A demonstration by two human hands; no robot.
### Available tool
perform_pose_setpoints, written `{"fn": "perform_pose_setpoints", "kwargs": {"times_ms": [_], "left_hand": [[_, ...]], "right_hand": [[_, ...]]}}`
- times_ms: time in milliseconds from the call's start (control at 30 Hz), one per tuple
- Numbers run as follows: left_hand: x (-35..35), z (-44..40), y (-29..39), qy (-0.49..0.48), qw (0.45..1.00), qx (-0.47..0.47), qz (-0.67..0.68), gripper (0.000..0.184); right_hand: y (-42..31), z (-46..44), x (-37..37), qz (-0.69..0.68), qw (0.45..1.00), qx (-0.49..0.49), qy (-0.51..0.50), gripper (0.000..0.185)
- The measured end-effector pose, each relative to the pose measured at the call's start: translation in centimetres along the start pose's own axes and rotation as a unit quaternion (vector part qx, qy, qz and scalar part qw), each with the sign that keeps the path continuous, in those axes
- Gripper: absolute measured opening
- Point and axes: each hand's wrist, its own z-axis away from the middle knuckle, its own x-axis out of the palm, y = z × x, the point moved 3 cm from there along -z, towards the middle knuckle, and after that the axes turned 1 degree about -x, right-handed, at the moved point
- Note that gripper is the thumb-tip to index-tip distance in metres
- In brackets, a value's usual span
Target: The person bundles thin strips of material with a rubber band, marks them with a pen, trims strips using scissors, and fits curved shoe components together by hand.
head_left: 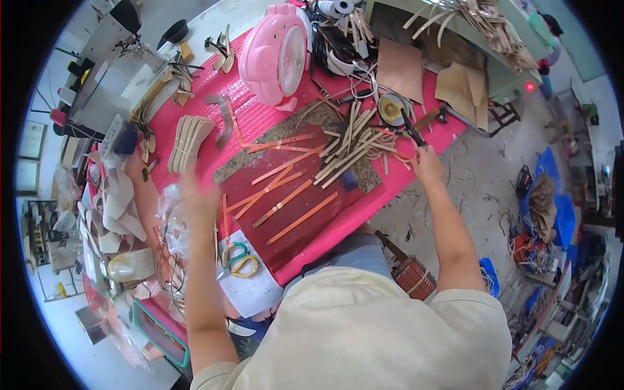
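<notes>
My right hand (pixel 427 164) is closed at the lower end of a black-handled tool (pixel 411 129), whose far end reaches the bowl of yellowish stuff (pixel 391 109); its tip is too small to make out. My left hand (pixel 197 190) is smeared by motion, just below a stack of curved beige pieces (pixel 190 144); its fingers cannot be read. Between the hands, several orange-brown strips (pixel 302 218) lie on the dark red sheet (pixel 286 250). A loose pile of pale strips (pixel 351 149) lies near the bowl.
A pink fan (pixel 276 55) stands at the back of the pink-covered table. Brown sheets (pixel 400 68) lie at the back right, near a wooden-handled hammer (pixel 429 119). A written paper (pixel 250 289) with green and yellow scissors-like handles (pixel 244 265) lies at the front left.
</notes>
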Motion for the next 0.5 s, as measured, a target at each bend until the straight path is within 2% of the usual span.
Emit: {"fn": "perform_pose_setpoints", "kwargs": {"times_ms": [33,67,100,133,167,200,233,333,367,433,467,500], "left_hand": [[1.2,-0.4,6.0,-0.043,0.996,0.054,0.063,0.052],[2.6,0.0,10.3,-0.155,0.985,0.062,0.048,0.062],[5.5,1.1,12.4,-0.245,0.965,0.086,0.038,0.083],[7.9,2.1,14.5,-0.277,0.952,0.133,0.012,0.098],[9.8,2.8,16.4,-0.332,0.937,0.1,-0.033,0.112],[11.1,3.5,17.5,-0.346,0.933,0.084,-0.05,0.12],[11.9,4.1,18.0,-0.349,0.932,0.081,-0.054,0.12],[12.4,7.1,17.7,-0.431,0.885,0.088,-0.155,0.127],[11.1,10.4,18.0,-0.456,0.876,0.061,-0.148,0.127],[9.5,13.0,16.3,-0.458,0.869,0.084,-0.17,0.118],[8.0,14.3,15.6,-0.397,0.896,0.117,-0.163,0.097],[6.5,16.0,14.3,-0.408,0.889,0.108,-0.178,0.097]], "right_hand": [[-0.7,0.3,-0.2,-0.009,1.0,-0.005,-0.004,0.022],[-1.6,1.0,-0.6,-0.018,0.999,-0.022,-0.027,0.02],[-2.2,2.0,-0.5,-0.027,0.998,-0.037,-0.05,0.018],[-2.7,3.1,-0.1,-0.034,0.997,-0.039,-0.056,0.018],[-3.2,4.2,0.2,-0.057,0.995,-0.061,-0.063,0.016],[-3.6,5.5,0.4,-0.078,0.991,-0.084,-0.071,0.014],[-3.9,6.8,0.5,-0.081,0.99,-0.084,-0.075,0.014],[-5.7,11.2,0.3,-0.093,0.982,-0.134,-0.093,0.011],[-5.3,14.1,-1.1,-0.085,0.975,-0.148,-0.145,0.01],[-6.8,16.6,-1.8,-0.091,0.968,-0.159,-0.169,0.009],[-7.8,18.2,-2.2,-0.11,0.962,-0.174,-0.177,0.009],[-9.1,19.9,-2.3,-0.136,0.954,-0.189,-0.189,0.009]]}}
